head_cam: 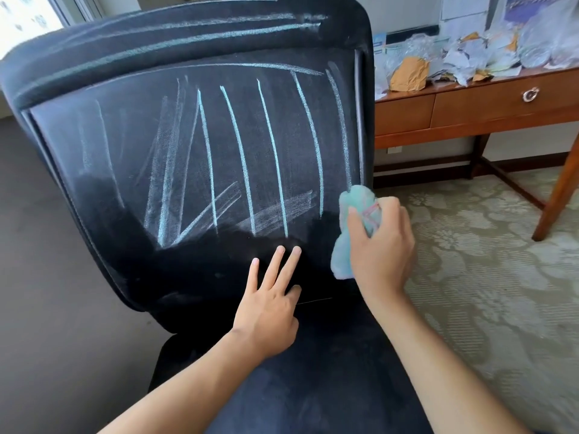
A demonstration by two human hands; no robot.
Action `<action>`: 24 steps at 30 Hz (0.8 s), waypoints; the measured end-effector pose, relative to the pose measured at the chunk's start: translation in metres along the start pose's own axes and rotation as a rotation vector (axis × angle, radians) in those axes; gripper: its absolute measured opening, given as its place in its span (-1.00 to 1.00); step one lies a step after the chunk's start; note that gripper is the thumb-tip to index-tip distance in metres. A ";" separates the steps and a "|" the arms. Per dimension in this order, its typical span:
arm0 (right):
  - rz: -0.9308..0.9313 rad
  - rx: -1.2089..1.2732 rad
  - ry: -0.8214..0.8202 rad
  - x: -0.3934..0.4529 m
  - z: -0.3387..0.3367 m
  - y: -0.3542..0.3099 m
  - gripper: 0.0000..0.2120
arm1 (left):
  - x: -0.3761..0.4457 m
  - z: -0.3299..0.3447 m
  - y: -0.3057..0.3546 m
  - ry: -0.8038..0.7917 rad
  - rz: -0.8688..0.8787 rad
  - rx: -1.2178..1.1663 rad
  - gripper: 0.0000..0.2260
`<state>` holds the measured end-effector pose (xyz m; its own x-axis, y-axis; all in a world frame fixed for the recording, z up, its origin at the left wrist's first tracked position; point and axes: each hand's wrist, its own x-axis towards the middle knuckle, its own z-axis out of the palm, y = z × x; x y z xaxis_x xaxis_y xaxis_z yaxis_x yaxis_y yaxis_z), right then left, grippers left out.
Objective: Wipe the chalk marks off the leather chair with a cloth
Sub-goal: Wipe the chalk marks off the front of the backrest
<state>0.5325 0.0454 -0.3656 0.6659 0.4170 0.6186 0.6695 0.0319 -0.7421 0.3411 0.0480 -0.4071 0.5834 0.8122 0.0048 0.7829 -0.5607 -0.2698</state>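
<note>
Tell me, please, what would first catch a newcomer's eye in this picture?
First, the pale blue chalk marks streaking the black chair backrest and its top edge. Next, the right hand gripping a bunched light blue cloth at the backrest's lower right, while the left hand presses straight fingers on the clean lower part. Crumpled paper litters the wooden desk at the upper right.

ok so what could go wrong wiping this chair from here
1. The bunched pale green cloth in the right hand may smear the blue chalk lines into haze, as the smudged patch suggests.
2. The left hand presses flat on the black chair back, which might tip or swivel.
</note>
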 end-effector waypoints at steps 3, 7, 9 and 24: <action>-0.032 -0.025 -0.103 -0.028 0.003 0.029 -0.73 | 0.003 0.007 0.001 0.032 -0.014 0.002 -0.54; 0.095 -0.029 -0.235 -0.049 0.007 0.051 -0.71 | 0.004 0.009 0.006 0.034 -0.033 -0.009 -0.54; 0.096 -0.027 -0.247 -0.043 0.004 0.046 -0.74 | 0.004 0.008 0.008 0.024 -0.034 -0.022 -0.55; -0.323 -0.051 -0.159 -0.052 0.016 0.059 -0.68 | 0.008 0.018 0.008 0.073 -0.042 -0.069 -0.72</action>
<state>0.5323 0.0400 -0.4456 0.3605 0.5286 0.7685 0.8552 0.1417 -0.4986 0.3480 0.0528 -0.4269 0.5616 0.8229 0.0858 0.8188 -0.5379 -0.2006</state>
